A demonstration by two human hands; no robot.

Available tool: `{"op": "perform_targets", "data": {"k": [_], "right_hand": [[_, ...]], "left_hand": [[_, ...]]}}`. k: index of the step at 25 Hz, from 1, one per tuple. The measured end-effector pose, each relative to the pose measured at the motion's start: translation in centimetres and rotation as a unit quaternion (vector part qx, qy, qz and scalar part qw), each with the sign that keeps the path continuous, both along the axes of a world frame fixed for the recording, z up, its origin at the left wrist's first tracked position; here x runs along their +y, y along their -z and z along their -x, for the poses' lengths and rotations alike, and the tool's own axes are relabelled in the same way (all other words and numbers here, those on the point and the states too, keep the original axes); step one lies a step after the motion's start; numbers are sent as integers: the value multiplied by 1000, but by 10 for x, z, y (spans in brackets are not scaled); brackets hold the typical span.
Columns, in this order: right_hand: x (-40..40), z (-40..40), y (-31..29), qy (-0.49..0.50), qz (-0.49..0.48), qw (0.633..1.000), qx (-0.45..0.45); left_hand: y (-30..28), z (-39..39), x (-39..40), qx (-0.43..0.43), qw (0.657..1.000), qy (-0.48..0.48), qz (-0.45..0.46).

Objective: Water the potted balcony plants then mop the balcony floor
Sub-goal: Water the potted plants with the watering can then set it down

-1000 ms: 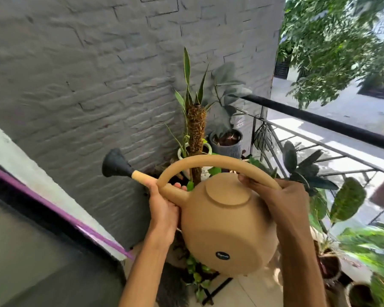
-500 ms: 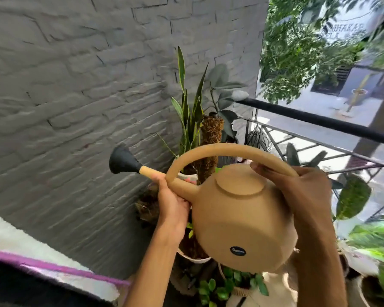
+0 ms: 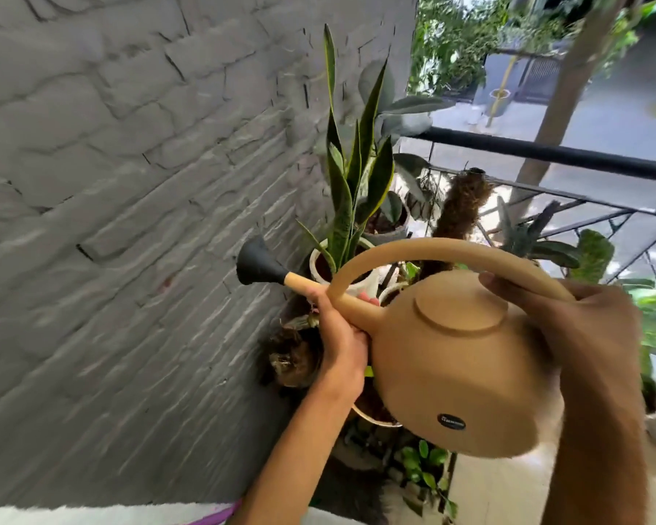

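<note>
Now the left hand (image 3: 339, 344) grips the spout of the tan can (image 3: 459, 358), and the right hand (image 3: 584, 323) holds its curved handle. It hangs tipped over the pots (a tall snake plant (image 3: 351, 176) stands just behind) beside the grey wall (image 3: 129, 183).

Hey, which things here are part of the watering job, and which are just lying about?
Part of the job:
watering can, left hand on its spout, right hand on its handle
snake plant in the white pot
moss pole

Just there:
brick wall
black railing
</note>
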State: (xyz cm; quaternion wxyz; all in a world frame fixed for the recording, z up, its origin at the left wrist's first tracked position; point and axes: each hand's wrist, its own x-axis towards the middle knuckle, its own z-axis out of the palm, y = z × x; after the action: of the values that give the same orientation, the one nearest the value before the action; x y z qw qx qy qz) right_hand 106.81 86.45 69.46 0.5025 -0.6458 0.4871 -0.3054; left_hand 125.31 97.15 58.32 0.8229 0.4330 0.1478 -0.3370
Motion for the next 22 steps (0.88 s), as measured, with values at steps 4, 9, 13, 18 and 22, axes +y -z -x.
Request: {"op": "perform_targets", "data": {"k": [4, 9, 13, 18, 22], "right_hand": [[20, -27, 9, 29, -14, 999, 13], [29, -51, 11, 24, -35, 998, 47], [32, -64, 13, 39, -37, 997, 61], [36, -73, 18, 38, -25, 996, 82], [44, -80, 19, 22, -25, 997, 67]], "left_hand": [[13, -25, 15, 62, 998, 7, 15], [24, -45, 20, 86, 996, -7, 26], [32, -52, 24, 98, 995, 0, 21], [39, -57, 30, 110, 994, 0, 16], [42, -64, 37, 128, 992, -5, 24]]}}
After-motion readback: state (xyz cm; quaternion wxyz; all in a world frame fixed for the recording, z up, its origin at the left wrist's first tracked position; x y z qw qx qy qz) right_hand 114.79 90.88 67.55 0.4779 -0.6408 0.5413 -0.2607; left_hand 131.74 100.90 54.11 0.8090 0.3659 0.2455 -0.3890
